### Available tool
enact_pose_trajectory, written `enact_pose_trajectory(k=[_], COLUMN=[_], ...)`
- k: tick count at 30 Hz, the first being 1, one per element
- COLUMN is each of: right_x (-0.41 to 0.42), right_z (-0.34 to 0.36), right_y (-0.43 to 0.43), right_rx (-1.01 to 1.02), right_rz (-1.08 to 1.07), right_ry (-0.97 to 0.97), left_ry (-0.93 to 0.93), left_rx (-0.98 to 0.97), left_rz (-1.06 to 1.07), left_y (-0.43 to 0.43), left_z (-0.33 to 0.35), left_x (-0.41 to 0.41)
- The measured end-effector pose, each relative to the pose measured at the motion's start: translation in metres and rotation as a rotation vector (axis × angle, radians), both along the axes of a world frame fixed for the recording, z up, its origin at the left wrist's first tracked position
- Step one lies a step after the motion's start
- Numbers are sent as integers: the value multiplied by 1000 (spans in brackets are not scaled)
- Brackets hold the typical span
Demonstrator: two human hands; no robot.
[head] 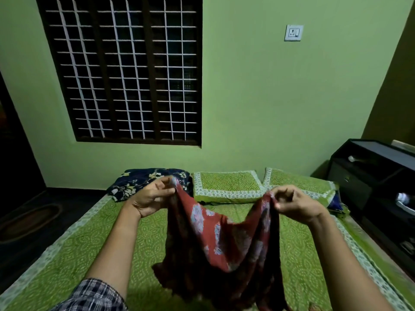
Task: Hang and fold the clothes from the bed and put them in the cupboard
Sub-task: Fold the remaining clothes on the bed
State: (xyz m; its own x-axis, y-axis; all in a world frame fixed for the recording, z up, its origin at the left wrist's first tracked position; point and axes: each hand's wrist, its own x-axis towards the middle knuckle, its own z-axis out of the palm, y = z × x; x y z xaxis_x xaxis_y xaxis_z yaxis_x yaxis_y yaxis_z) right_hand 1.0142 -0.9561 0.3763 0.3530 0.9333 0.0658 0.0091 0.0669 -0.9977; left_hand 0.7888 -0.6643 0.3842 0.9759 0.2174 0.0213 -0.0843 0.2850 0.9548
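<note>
Garment (224, 239) (red) — pinched, sagging between hands

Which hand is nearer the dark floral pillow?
Left. The left hand is just in front of the dark floral pillow; the right hand is across the bed, by the green pillows.

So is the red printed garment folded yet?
Not folded: the red printed garment hangs open between left hand and right hand above the bed.

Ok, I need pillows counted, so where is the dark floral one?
In the head view, the dark floral pillow lies at the bed's head, left of the green pillows, behind the left hand.
</note>
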Motion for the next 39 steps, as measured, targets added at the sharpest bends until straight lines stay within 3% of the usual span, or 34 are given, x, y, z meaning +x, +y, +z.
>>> enact_pose_trajectory(k=[2,5,7,10,13,15,18,20,22,27,32,35,39], right_x=[11,31,27,-4,-50,-76,-92,-80,-59,-58,-66,-69,-75], right_z=[-3,-8,-10,-4,6,16,36,46,46,30,28,24,20], right_y=[14,30,32,44,74,90,87,74,62,64,73,74,81], right_rx=[-62,-317,-341,-347,-198,-106,-27,33,40,-48,69,129,92], right_rz=[-418,-1074,-1167,-1081,-809,-613,-352,-380,-460,-321,-213,-214,-190], right_ry=[-7,-255,-313,-367,-211,-176,-196,-212,-353,-676,-626,-581,-679], left_ry=[49,454,428,391,352,310,195,134,50,-132,-240,-230,-246], left_rx=[18,565,742,934,1020,1108,1013,864,788,550,418,213,214], left_rz=[266,1014,1206,983,391,148,223,263,295,304,284,275,256], left_y=[2,1,-6,-30,-67,-89,-96,-87,-80,-81,-95,-92,-92], left_z=[-2,-8,-14,-8,1,-2,-8,-6,-3,10,13,12,12], left_x=[14,32,36,45,56,63,63,57,51,47,53,56,55])
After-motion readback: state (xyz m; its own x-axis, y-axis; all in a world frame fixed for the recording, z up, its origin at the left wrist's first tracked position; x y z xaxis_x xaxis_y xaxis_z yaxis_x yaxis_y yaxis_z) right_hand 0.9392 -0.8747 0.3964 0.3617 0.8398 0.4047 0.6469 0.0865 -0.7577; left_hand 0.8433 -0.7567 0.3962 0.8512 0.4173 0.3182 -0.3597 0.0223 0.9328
